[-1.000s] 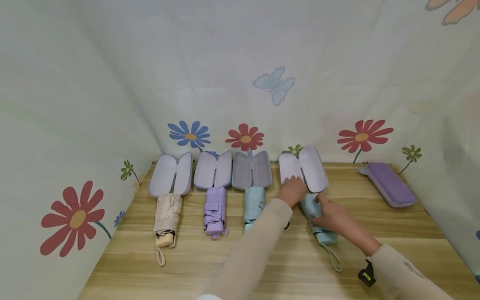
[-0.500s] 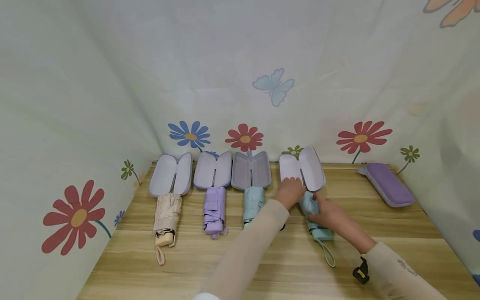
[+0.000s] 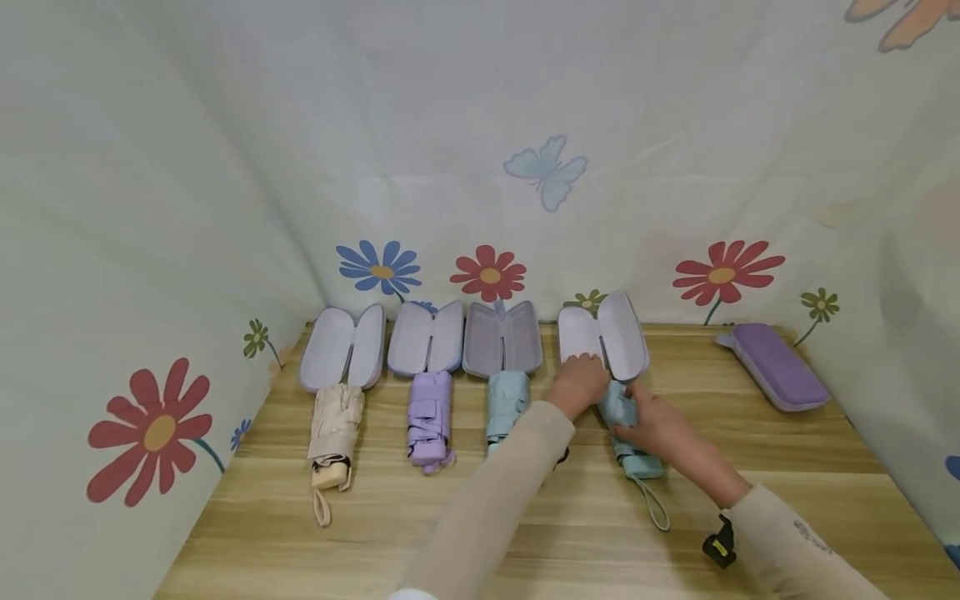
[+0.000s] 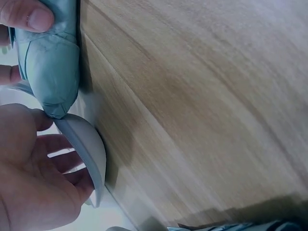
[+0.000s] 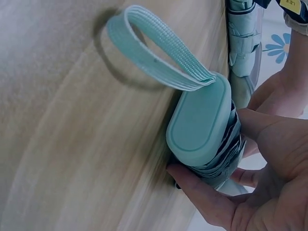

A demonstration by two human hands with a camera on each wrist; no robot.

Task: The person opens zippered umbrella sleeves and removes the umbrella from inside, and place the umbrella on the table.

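My right hand grips a light-blue folding umbrella, thumb on one side and fingers on the other. In the right wrist view the flat handle end and wrist loop face the camera. The umbrella's far tip meets the front edge of an open pale-lined hard case. My left hand holds this case at its front rim, its fingers reaching over the left half. The left thumb lies close to the umbrella tip; whether they touch, I cannot tell.
Left of my hands, three more open cases stand along the wall. Before them lie a beige umbrella, a purple umbrella and another light-blue umbrella, partly behind my left arm. A closed purple case sits at the right.
The right hand and its umbrella have shifted slightly left and away from me, with the case's right half moving slightly left too. Both hands keep their hold.
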